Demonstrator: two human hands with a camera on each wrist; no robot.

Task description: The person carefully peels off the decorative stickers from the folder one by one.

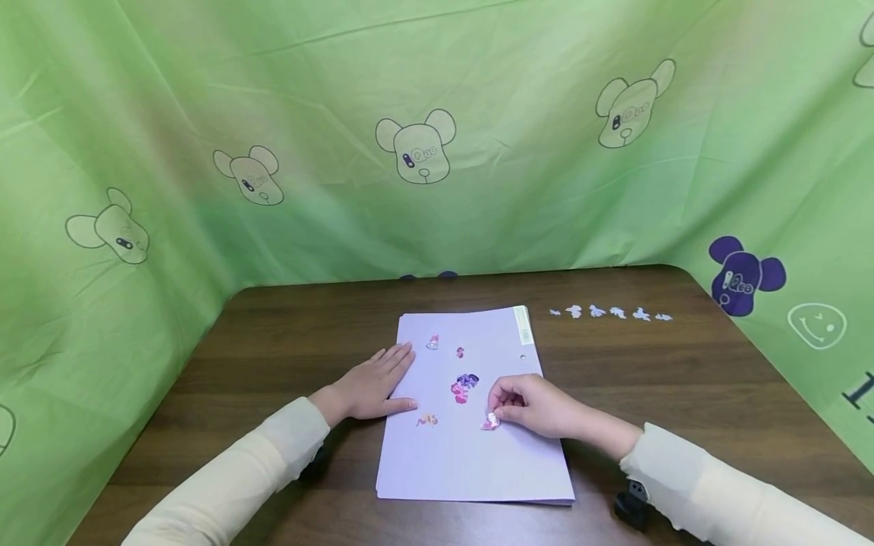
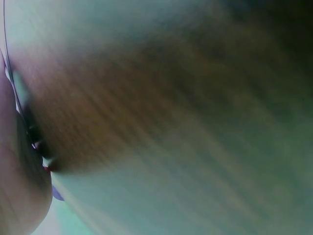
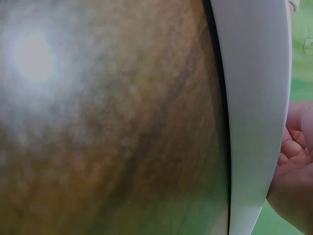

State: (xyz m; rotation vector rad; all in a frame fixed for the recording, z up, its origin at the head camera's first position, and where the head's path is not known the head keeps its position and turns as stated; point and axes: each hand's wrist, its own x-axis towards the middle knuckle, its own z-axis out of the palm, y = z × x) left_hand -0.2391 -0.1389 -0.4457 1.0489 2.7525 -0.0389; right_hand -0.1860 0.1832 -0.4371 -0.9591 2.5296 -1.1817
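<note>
A pale sheet of paper [image 1: 471, 462], seemingly the top of a stack, lies on the table. My left hand [image 1: 374, 383] rests flat on its left edge with straight fingers. At the right side, my right hand [image 1: 542, 406] pinches a small pink and white sticker [image 1: 490, 422] against the paper between thumb and finger. A purple and pink pony sticker [image 1: 464, 387] is on the paper's middle, an orange one [image 1: 427, 419] at lower left, and two small pinkish ones [image 1: 433, 342] near the top. In the right wrist view the right hand [image 3: 296, 156] shows curled fingers.
Several small whitish cut-out pieces [image 1: 596, 311] lie in a row on the brown wooden table [image 1: 307, 326], right of the paper's top. A label [image 1: 523, 326] marks the paper's upper right corner. A green printed curtain [image 1: 328, 220] surrounds the table's back and sides.
</note>
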